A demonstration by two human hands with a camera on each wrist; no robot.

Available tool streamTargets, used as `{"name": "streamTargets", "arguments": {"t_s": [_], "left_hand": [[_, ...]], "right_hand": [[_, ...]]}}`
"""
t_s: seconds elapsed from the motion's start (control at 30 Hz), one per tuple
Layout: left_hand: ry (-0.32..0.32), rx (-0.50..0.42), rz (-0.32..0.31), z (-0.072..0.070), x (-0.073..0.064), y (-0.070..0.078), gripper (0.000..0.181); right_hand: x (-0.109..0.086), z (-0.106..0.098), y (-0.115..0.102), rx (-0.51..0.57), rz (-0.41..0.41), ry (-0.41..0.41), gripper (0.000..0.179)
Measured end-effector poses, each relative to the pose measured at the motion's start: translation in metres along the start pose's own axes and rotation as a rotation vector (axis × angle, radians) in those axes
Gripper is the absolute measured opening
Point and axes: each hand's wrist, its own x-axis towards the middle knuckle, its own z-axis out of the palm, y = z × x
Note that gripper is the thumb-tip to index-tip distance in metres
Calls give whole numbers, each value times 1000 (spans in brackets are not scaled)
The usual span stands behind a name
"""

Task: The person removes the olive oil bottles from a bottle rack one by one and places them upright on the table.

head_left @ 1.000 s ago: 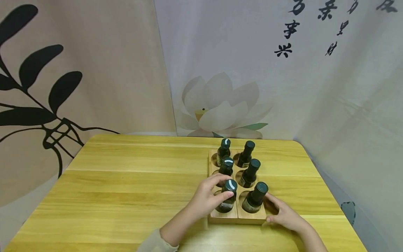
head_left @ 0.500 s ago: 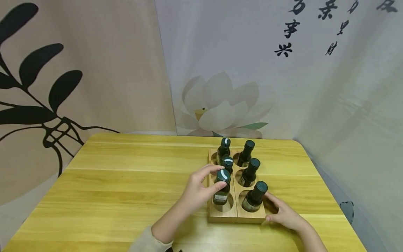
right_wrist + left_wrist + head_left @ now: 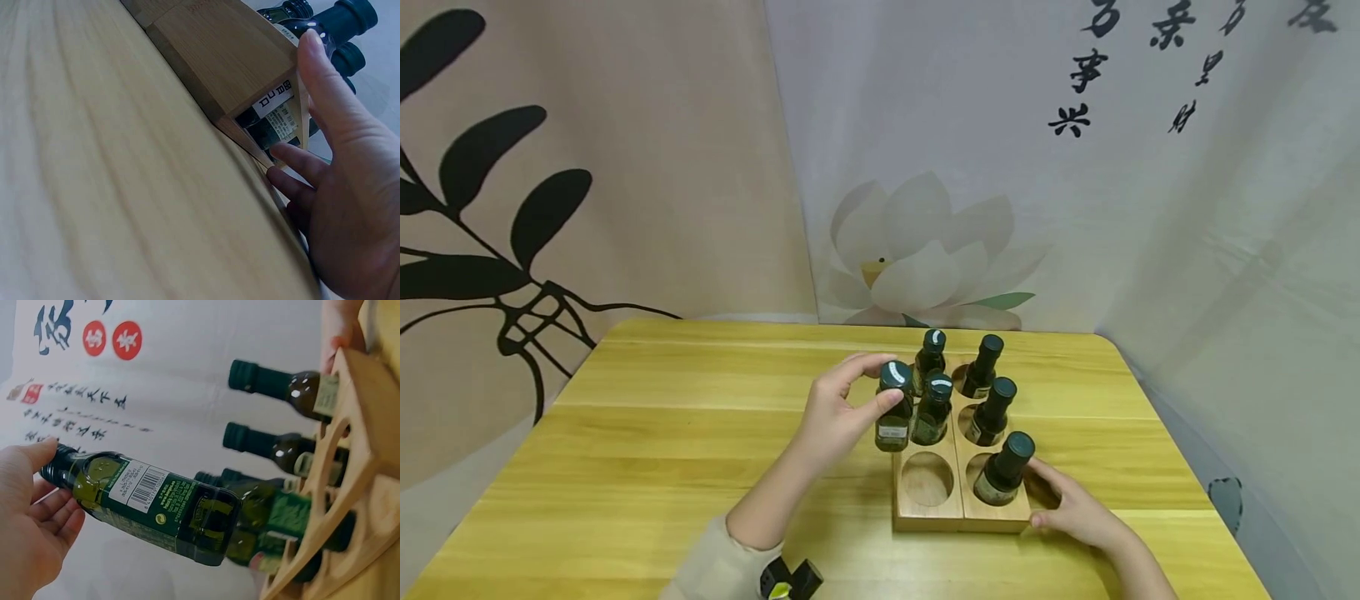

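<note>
My left hand (image 3: 835, 412) pinches a dark green glass bottle (image 3: 892, 425) by its cap, thumb on one side and fingers on the other. This bottle is upright, raised over the left edge of the wooden bottle rack (image 3: 925, 524). In the left wrist view the bottle's label with a barcode (image 3: 147, 486) faces the camera. My right hand (image 3: 1078, 508) rests against the rack's right side at the front corner, its fingers loosely extended. Several similar capped bottles, such as the front right one (image 3: 1006, 471), stand in the rack's round holes. The front left hole (image 3: 927, 479) shows its wooden floor.
The rack stands on a yellow wood-grain table (image 3: 700, 450), right of the middle. Behind the table hangs a pale printed cloth (image 3: 955, 125) with a lotus and black characters. A small black device (image 3: 790, 579) sits at the left sleeve.
My left hand has lifted the bottle out of the rack's front left hole and carried it up, left and away from me. The right hand has stayed at the rack's corner.
</note>
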Motion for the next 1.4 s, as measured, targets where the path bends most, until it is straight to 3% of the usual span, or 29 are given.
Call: {"name": "streamTargets", "arguments": {"t_s": [0.4,0.83,1.07,1.4], "left_hand": [[40,15,-53,-29,28,-6,33],[29,44,-79,-43,54,-21,31],[23,66,-135,-44,54,-40,31],[-6,32,-187,-39,38,-73,32]], "right_hand": [[1,0,1,22,1,0,89],[1,1,0,11,31,-4,88],[1,0,1,41,10,-15,88],[1,0,3,37,14,-9,88]]}}
